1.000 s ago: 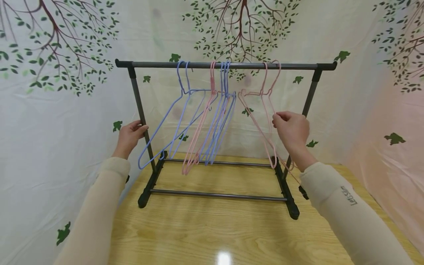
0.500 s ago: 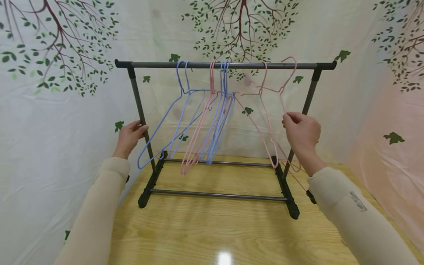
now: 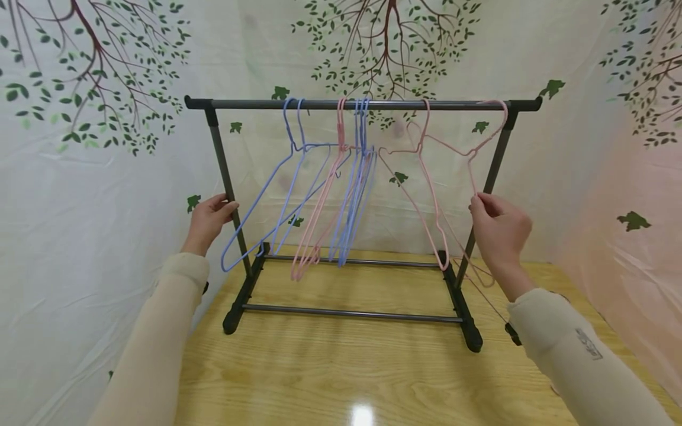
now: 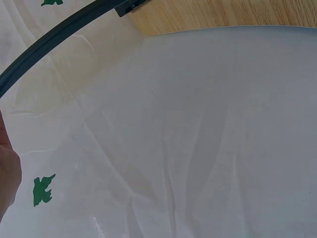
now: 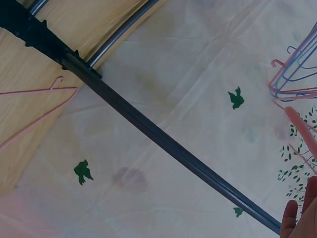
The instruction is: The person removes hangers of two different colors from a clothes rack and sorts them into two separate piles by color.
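My left hand (image 3: 210, 220) grips the left upright of a black clothes rack (image 3: 362, 105), thumb in front of the post. In the left wrist view, only a sliver of the left hand (image 4: 9, 173) shows at the edge. With thumb and fingertips, my right hand (image 3: 501, 228) pinches a pink hanger (image 3: 471, 168) on its wire below the neck. Its hook overlaps the rail by the right upright; whether it bears on the rail I cannot tell. A second pink hanger (image 3: 426, 171) hangs from the rail to its left. In the right wrist view, the right hand (image 5: 299, 215) is mostly cut off.
Several blue hangers (image 3: 261, 195) and pink hangers (image 3: 314, 219) hang left of and around the rail's middle. The rack stands on a wood-grain tabletop (image 3: 330, 367). Behind it hangs a cloth (image 3: 256, 65) printed with branches and leaves.
My right hand has moved right and slightly down with the pink hanger, away from the other pink one. Its hook was above the rail and is now level with it. The left hand stays put.
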Motion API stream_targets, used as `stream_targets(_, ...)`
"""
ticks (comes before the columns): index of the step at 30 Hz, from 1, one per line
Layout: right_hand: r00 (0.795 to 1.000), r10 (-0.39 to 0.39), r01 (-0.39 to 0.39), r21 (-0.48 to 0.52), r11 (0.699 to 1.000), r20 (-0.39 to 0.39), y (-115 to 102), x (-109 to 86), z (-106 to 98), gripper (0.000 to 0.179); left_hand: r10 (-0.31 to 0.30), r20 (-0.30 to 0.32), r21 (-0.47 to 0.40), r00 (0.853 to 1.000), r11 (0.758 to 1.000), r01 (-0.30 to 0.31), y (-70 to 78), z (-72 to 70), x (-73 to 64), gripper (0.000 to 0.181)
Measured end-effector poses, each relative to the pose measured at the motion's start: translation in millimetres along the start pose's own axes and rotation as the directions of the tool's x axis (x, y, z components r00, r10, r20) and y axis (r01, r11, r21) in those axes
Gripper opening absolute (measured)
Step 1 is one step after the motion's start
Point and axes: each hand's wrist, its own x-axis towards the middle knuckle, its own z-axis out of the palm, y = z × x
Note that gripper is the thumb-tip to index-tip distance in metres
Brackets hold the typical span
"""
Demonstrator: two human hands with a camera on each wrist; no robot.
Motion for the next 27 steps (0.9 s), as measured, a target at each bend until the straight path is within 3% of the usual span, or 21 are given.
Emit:
stream_targets(8,0.985,-0.133,0.135,0.010,0.991,-0.112,17,-13.8,-5,0.023,0.007,-0.003,0.001,1.000,1.000,-0.007,-0.6,-1.0,1.6,0.052)
stream_targets(17,0.941,-0.237,0.249,0.020,0.968,-0.242,41,-30.6,-6,0.010,0.002,0.003,-0.001,1.000,1.000,-0.002,-0.5,-1.6,1.5,0.052)
stream_targets(27,0.941,-0.213,0.236,0.062,0.970,-0.263,49,-46.7,-24,0.015,0.003,0.002,-0.009,1.000,1.000,-0.003,-1.5,-1.5,1.8,0.049)
